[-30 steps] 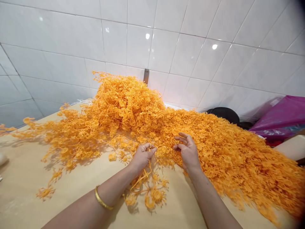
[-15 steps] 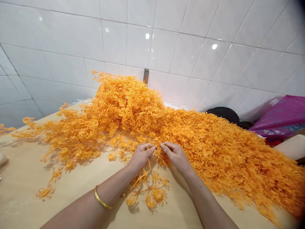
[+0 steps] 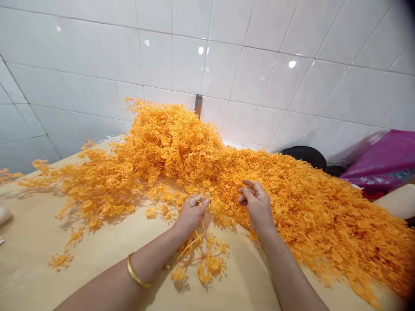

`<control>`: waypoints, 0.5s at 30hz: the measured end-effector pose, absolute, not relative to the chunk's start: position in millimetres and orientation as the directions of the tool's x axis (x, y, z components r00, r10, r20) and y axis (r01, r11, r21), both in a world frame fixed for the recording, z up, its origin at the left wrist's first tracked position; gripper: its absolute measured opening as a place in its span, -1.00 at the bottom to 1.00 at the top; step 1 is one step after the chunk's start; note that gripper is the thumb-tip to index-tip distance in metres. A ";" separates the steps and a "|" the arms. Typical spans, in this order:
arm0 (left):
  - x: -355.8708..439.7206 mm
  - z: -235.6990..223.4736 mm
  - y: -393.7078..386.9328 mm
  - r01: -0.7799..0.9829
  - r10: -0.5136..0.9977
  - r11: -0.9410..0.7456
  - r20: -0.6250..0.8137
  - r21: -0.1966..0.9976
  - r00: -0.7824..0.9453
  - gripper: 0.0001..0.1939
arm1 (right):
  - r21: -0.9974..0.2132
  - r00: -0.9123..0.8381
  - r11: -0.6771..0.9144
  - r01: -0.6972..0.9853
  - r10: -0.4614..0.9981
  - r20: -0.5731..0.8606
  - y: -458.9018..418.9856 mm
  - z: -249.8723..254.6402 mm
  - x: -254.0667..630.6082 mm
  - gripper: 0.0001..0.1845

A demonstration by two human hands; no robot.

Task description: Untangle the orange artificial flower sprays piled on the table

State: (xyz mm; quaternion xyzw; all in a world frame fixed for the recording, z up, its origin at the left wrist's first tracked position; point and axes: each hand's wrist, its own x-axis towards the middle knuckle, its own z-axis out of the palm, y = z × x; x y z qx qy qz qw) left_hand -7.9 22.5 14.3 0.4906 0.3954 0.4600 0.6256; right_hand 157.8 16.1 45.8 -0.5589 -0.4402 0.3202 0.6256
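My left hand (image 3: pixel 194 211), with a gold bangle (image 3: pixel 135 271) on its wrist, pinches an orange plastic flower stem (image 3: pixel 202 224) between thumb and fingers. Below that hand the flower heads (image 3: pixel 212 261) of the sprig hang down onto the table. My right hand (image 3: pixel 258 205) is lifted over the edge of the big heap of orange plastic flowers (image 3: pixel 311 207). Its index finger points out and the other fingers are loosely bent, with nothing visible in them. Looser sprigs (image 3: pixel 100 181) spread to the left of the heap.
The beige tabletop (image 3: pixel 110 268) runs up to a white tiled wall (image 3: pixel 259 77). A metal bracket (image 3: pixel 198 105) is fixed to the wall behind the heap. Black round things (image 3: pixel 306 155) and a purple bag (image 3: pixel 382 155) lie at the back right.
My right hand has let go near the left hand's fingertips and moved right and slightly up, its fingers parting. My left hand still holds the stem in about the same place.
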 end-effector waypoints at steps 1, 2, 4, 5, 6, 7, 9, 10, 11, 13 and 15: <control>-7.2 13.9 22.7 -0.193 0.967 0.103 -0.052 0.976 0.251 -0.65 | -0.976 0.333 0.175 0.129 0.919 0.208 14.3 45.9 151.9 -0.69; -6.6 13.5 22.9 -0.197 0.969 0.105 -0.056 0.975 0.241 -0.65 | -0.970 0.262 0.182 0.163 0.939 0.220 12.4 45.9 145.7 -0.70; -5.9 12.5 23.4 -0.205 0.972 0.093 -0.044 0.974 0.232 -0.66 | -0.958 0.134 0.185 0.217 0.967 0.217 8.9 44.7 134.2 -0.70; -5.7 11.9 23.7 -0.211 0.973 0.077 -0.027 0.974 0.231 -0.66 | -0.954 0.071 0.182 0.239 0.976 0.204 7.7 43.2 129.6 -0.70; -5.6 11.4 24.1 -0.217 0.973 0.058 -0.007 0.974 0.231 -0.67 | -0.949 0.021 0.175 0.262 0.982 0.186 6.9 41.2 125.8 -0.70; -5.7 10.8 24.4 -0.220 0.973 0.038 0.015 0.975 0.231 -0.67 | -0.946 -0.012 0.163 0.280 0.986 0.167 6.6 38.8 122.9 -0.69; -5.9 9.7 25.1 -0.211 0.971 0.004 0.047 0.978 0.234 -0.68 | -0.950 -0.029 0.141 0.278 0.990 0.138 7.2 33.7 119.9 -0.64; -6.0 9.1 25.5 -0.198 0.968 -0.010 0.059 0.980 0.243 -0.68 | -0.956 -0.011 0.135 0.260 0.991 0.137 7.9 31.5 119.5 -0.62; -6.1 8.6 25.8 -0.180 0.964 -0.025 0.072 0.983 0.255 -0.68 | -0.961 0.019 0.136 0.241 0.989 0.145 8.7 29.9 119.7 -0.60; -6.1 7.8 26.2 -0.143 0.954 -0.067 0.106 0.987 0.279 -0.67 | -0.958 0.090 0.163 0.237 0.978 0.189 10.4 28.1 120.4 -0.60; -5.5 7.9 26.2 -0.122 0.945 -0.105 0.137 0.987 0.297 -0.65 | -0.936 0.177 0.204 0.286 0.949 0.261 11.6 27.6 119.9 -0.61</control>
